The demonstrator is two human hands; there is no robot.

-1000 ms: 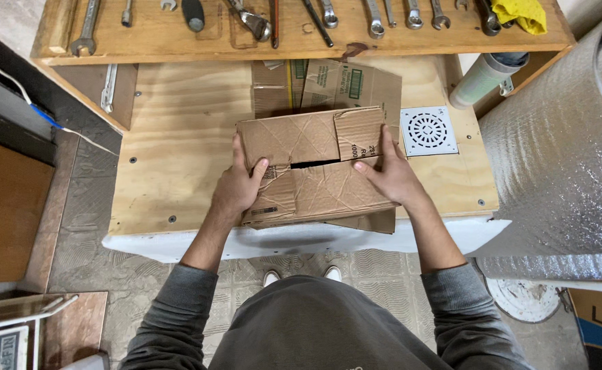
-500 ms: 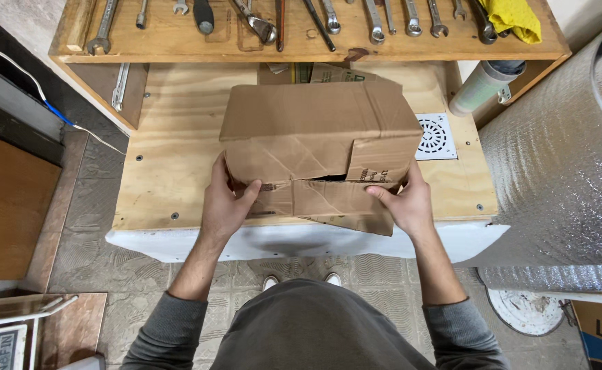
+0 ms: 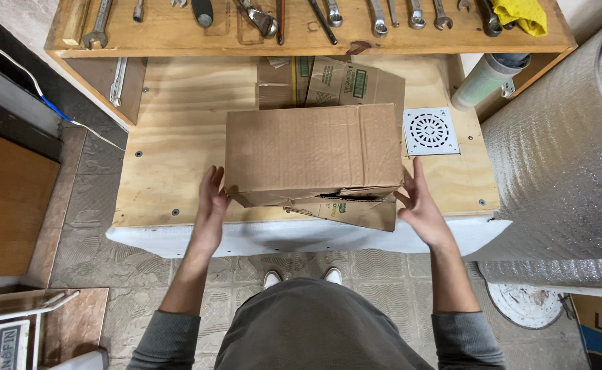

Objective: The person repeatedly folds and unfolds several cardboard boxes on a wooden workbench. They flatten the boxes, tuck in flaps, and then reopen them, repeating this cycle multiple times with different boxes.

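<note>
Left hand (image 3: 212, 205) flat against the cardboard box (image 3: 313, 154) on the plywood bench (image 3: 177, 137); right hand (image 3: 419, 205) open beside it, gripping nothing

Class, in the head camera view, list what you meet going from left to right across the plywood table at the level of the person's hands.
Left hand → cardboard box → right hand. The white drain grate lies above the right hand, so it has no clear place in the order.
</note>
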